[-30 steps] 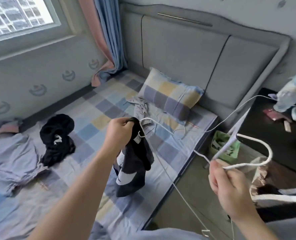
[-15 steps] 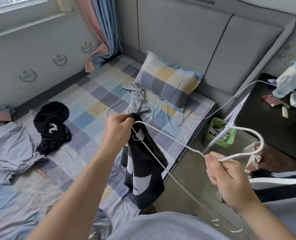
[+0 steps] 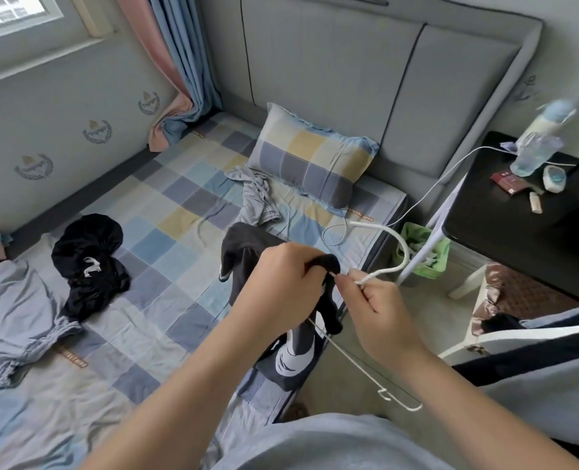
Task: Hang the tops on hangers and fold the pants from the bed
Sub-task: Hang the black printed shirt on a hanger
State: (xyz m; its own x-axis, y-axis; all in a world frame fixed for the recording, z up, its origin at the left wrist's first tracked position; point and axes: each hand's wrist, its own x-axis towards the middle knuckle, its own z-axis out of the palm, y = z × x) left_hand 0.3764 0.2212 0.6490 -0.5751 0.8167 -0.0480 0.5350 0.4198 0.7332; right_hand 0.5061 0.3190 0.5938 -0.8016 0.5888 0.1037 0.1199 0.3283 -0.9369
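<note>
My left hand [image 3: 281,283] grips the neck of a black top [image 3: 247,262] with a white print, which hangs over the bed's edge. Right beside it, my right hand [image 3: 376,307] holds a white wire hanger [image 3: 404,252] at the base of its hook; one hanger arm runs inside the top, the other sticks out below my right wrist. On the checked bed [image 3: 166,212] lie a crumpled black garment [image 3: 88,262], a grey-blue garment [image 3: 20,313] at the left and a small grey garment [image 3: 257,195] by the pillow.
A checked pillow [image 3: 311,161] leans on the grey headboard [image 3: 366,79]. A black side table [image 3: 532,218] at right carries a bottle and small items; a white cable [image 3: 427,195] trails from it onto the bed. A green bin [image 3: 430,252] stands on the floor beside the bed.
My right hand has brought the hanger left until both hands meet at the top's neck. One hanger arm has gone inside the black top.
</note>
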